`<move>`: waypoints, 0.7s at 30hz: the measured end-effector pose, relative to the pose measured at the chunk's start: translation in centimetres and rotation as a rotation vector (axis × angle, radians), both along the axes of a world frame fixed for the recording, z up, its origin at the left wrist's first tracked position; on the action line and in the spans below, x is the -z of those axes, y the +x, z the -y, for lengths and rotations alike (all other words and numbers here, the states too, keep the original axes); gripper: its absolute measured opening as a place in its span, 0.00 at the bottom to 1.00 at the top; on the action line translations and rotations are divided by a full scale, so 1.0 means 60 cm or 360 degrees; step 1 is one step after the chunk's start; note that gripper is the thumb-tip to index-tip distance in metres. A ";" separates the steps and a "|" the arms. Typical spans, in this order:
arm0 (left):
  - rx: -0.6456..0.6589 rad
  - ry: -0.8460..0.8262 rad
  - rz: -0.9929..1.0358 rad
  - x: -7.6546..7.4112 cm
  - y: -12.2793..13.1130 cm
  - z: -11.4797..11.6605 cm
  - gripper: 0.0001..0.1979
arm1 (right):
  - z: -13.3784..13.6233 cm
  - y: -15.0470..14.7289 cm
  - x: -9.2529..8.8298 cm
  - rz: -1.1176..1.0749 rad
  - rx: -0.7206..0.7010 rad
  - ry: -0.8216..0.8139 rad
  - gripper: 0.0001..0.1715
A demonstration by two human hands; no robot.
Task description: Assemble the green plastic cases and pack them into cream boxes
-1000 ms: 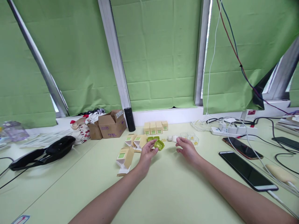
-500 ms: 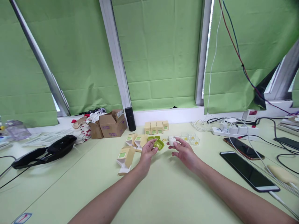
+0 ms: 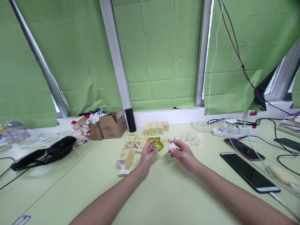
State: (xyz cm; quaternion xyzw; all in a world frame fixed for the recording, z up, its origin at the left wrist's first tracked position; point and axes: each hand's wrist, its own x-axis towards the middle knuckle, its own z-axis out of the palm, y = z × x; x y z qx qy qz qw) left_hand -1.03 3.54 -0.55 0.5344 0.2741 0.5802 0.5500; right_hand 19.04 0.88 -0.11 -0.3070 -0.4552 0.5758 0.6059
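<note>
My left hand (image 3: 147, 153) pinches a small green tray-like case (image 3: 159, 145) just above the pale green table (image 3: 164, 193). A little to its right, my right hand (image 3: 184, 153) grips a small white piece (image 3: 172, 146) between its fingertips. Behind them lie another green case (image 3: 151, 139), two white pieces (image 3: 173, 138) and clear round cups with yellow dots (image 3: 192, 139). A row of small beige boxes with green labels (image 3: 156, 128) stands further back. Opened beige boxes (image 3: 127, 154) lie to the left of my left hand.
A brown cardboard box (image 3: 113, 124) and a black cylinder (image 3: 130, 119) stand at the back left. A black strap-like device (image 3: 44, 152) lies far left. Two phones (image 3: 249, 170) with cables, a power strip (image 3: 234, 130) and a beige object (image 3: 282, 174) occupy the right. Green blinds hang behind.
My right hand reached to the white pieces, took one up and drew it leftward toward the green case. My left hand has kept the green case in place.
</note>
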 end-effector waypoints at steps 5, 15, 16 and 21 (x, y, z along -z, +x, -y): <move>-0.0070 -0.0053 -0.0075 -0.007 0.003 0.006 0.30 | -0.007 0.003 0.006 0.0063 -0.0024 -0.0102 0.26; -0.0221 -0.0110 -0.0219 -0.013 0.004 0.010 0.30 | -0.009 0.009 0.000 -0.0158 -0.0179 -0.0133 0.25; -0.0214 -0.0103 -0.0230 -0.012 0.004 0.010 0.30 | -0.008 0.008 -0.001 -0.0153 -0.0174 -0.0107 0.26; -0.0175 -0.0011 -0.0277 -0.009 0.004 0.010 0.30 | 0.000 0.002 -0.005 -0.0099 -0.0075 -0.0079 0.28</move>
